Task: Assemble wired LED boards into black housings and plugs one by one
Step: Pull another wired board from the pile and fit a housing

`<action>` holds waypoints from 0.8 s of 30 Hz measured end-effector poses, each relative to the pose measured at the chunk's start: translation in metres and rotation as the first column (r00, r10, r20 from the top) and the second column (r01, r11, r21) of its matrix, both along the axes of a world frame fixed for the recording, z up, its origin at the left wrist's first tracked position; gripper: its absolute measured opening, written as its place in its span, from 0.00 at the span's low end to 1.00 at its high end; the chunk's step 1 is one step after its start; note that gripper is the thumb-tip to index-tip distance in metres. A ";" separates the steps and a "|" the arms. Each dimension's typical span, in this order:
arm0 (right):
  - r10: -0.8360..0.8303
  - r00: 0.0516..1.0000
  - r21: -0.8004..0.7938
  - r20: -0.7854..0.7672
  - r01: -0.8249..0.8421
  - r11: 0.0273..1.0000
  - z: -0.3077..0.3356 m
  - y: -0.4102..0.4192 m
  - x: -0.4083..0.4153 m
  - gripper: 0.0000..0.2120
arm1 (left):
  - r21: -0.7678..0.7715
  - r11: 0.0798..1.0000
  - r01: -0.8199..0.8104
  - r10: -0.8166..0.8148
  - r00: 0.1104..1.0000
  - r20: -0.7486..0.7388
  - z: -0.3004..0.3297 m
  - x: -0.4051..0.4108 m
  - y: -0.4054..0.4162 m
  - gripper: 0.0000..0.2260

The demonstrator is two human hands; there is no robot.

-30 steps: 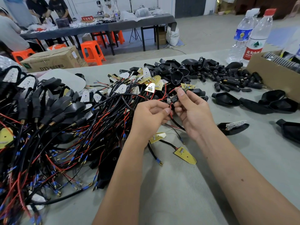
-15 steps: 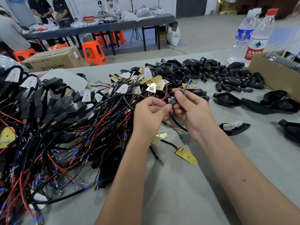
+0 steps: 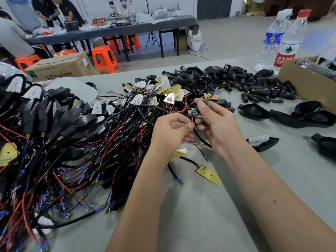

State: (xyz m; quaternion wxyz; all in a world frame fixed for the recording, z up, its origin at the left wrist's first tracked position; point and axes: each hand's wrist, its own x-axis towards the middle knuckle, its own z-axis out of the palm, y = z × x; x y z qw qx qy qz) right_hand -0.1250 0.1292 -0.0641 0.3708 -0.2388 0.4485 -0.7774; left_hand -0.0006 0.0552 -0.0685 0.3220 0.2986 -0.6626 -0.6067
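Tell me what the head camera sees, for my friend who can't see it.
Two hands meet over a grey table: the right hand pinches a small black plug with wires, and the left hand pinches its wires. A big tangle of wired boards lies left; empty black housings lie right.

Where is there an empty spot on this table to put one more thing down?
The biggest bare patch of the table lies near the person, between the forearms, below the yellow board. Another lies right of the right hand, before the black housings. The left side is crowded with the wire pile.
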 end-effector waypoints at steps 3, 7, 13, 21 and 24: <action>0.004 0.999 0.040 -0.047 -0.002 0.999 0.001 0.001 -0.002 0.10 | -0.033 0.999 -0.005 0.006 1.000 0.014 0.000 0.000 -0.001 0.05; -0.051 0.997 0.058 -0.054 0.054 0.997 0.003 0.000 -0.007 0.16 | -0.107 0.994 -0.012 0.019 0.998 0.061 -0.002 -0.001 -0.001 0.02; -0.150 0.989 -0.018 0.009 0.150 0.989 0.008 0.002 -0.011 0.11 | -0.181 0.983 0.040 -0.010 0.986 0.164 -0.005 -0.003 0.001 0.03; -0.083 0.996 0.046 0.016 0.082 0.996 0.006 0.007 -0.022 0.08 | -0.189 0.982 0.008 0.016 0.993 0.121 -0.003 -0.002 0.000 0.04; -0.052 0.999 0.070 0.005 0.051 0.996 0.007 0.008 -0.023 0.12 | -0.193 0.981 0.016 0.008 0.992 0.122 -0.001 -0.001 0.000 0.05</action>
